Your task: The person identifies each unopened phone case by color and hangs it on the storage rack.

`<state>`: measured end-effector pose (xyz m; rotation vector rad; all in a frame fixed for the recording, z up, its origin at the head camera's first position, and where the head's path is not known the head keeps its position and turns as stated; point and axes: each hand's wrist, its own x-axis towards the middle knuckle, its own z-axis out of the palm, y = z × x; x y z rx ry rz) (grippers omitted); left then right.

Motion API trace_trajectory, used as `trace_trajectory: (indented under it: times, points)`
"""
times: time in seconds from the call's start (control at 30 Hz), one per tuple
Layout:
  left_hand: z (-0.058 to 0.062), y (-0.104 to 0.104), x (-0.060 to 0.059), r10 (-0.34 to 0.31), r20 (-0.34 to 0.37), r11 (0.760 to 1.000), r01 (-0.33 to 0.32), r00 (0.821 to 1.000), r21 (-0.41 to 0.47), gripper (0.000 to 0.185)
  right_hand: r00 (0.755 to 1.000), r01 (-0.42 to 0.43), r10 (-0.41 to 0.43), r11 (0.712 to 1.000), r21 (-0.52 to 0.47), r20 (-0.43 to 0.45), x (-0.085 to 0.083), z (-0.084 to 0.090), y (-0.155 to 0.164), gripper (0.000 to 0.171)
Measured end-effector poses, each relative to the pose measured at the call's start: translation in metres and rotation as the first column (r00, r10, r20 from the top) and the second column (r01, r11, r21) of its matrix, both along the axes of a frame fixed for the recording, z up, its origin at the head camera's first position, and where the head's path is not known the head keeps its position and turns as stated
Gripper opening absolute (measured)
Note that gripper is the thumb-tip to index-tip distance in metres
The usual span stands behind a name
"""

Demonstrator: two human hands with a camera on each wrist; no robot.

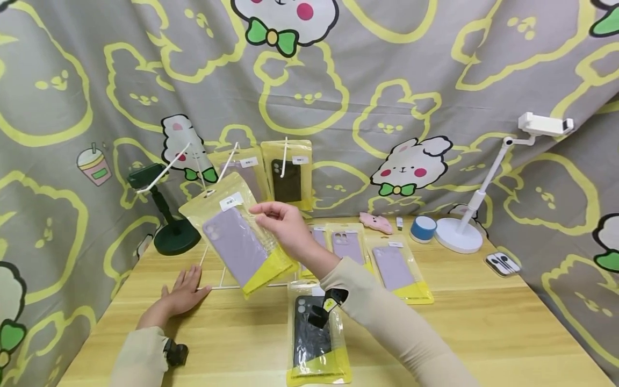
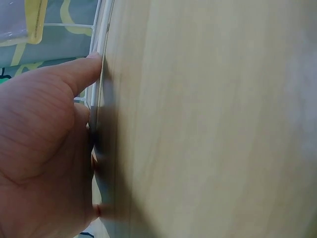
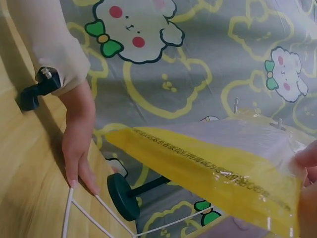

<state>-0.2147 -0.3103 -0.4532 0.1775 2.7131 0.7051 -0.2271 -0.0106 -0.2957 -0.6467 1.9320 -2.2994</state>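
My right hand (image 1: 285, 223) pinches the right edge of a yellow-edged clear pouch with a lilac phone case (image 1: 238, 244) in it. The pouch tilts in the air before a white wire display rack (image 1: 169, 173), its hang hole near a hook. In the right wrist view the pouch's yellow bottom (image 3: 208, 173) faces the camera. My left hand (image 1: 181, 293) rests on the table with fingers extended; its thumb (image 2: 84, 74) touches the rack's base wire. Two pouches hang on the rack: one with a lilac case (image 1: 244, 177), one with a black case (image 1: 286, 185).
On the wooden table (image 1: 232, 333) lie a pouch with a black case (image 1: 309, 328) and several lilac-case pouches (image 1: 393, 267). Behind stand a dark green stand (image 1: 176, 236), a white stand (image 1: 459, 235) and a blue round container (image 1: 423, 230). Boxed earphones (image 1: 503, 264) lie right.
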Motion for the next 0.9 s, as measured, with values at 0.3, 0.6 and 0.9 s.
trace_trajectory:
  times: [0.3, 0.6, 0.9]
  points:
    - [0.0, -0.003, 0.003, 0.002, -0.004, 1.0, -0.002, 1.0, 0.008, 0.084, 0.993, 0.114, -0.115, 0.992, 0.061, 0.015, -0.007, -0.006, -0.007, 0.02]
    - [0.003, -0.003, 0.005, 0.01, 0.003, 1.0, -0.01, 1.0, 0.018, 0.084, 0.977, 0.17, -0.129, 0.951, 0.26, -0.169, -0.045, -0.01, -0.018, 0.029]
    - [0.002, -0.001, 0.003, 0.014, 0.009, 1.0, -0.014, 1.0, 0.005, 0.085, 0.976, 0.126, -0.034, 0.892, 0.434, -0.213, -0.084, -0.013, -0.011, 0.042]
